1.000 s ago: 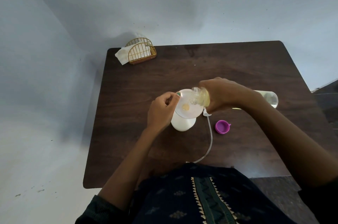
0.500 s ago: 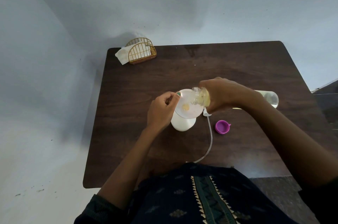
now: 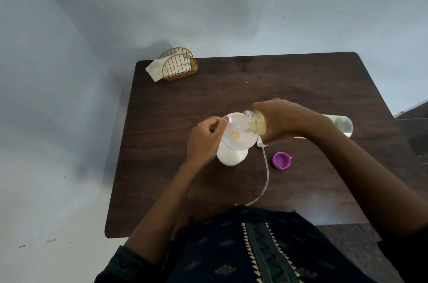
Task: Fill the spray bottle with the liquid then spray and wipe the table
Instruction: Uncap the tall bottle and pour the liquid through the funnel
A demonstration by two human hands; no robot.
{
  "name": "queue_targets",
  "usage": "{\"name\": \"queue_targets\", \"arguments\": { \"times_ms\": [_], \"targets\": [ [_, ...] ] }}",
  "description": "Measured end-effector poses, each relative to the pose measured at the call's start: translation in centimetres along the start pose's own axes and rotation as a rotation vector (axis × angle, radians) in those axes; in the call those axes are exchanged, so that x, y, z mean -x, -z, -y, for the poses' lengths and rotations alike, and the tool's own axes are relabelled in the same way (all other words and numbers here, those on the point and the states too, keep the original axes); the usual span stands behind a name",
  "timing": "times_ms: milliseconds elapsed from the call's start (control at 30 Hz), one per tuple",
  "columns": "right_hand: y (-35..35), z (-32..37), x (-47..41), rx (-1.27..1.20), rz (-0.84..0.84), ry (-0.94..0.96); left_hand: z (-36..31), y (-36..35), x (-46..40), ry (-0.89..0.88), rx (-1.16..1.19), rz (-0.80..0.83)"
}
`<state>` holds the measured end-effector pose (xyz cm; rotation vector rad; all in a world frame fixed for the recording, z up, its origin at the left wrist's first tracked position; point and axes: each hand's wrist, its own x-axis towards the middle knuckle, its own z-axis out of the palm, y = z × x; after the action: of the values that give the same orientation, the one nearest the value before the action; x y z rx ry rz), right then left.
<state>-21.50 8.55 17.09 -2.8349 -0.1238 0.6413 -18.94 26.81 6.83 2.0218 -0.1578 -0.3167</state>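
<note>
Clear plastic, label unreadable: our right hand point(image 3: 284, 120) grips the tipped liquid bottle point(image 3: 254, 122) over a translucent funnel point(image 3: 238, 134) our left hand point(image 3: 206, 138) pinches atop the white spray bottle point(image 3: 231, 155).

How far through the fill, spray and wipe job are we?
Done: purple cap off, funnel seated on the white spray bottle. In hand: right hand tips the clear bottle into the funnel, left hand steadying its rim. Left: refit the sprayer tube, spray, wipe with napkins.
</note>
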Motion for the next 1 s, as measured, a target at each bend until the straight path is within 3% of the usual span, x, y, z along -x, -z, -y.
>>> {"name": "queue_targets", "arguments": {
  "times_ms": [1000],
  "targets": [
    [0.13, 0.16, 0.32, -0.007, -0.008, 0.004, 0.27, 0.0, -0.03, -0.003, 0.042, 0.024]
  ]
}}
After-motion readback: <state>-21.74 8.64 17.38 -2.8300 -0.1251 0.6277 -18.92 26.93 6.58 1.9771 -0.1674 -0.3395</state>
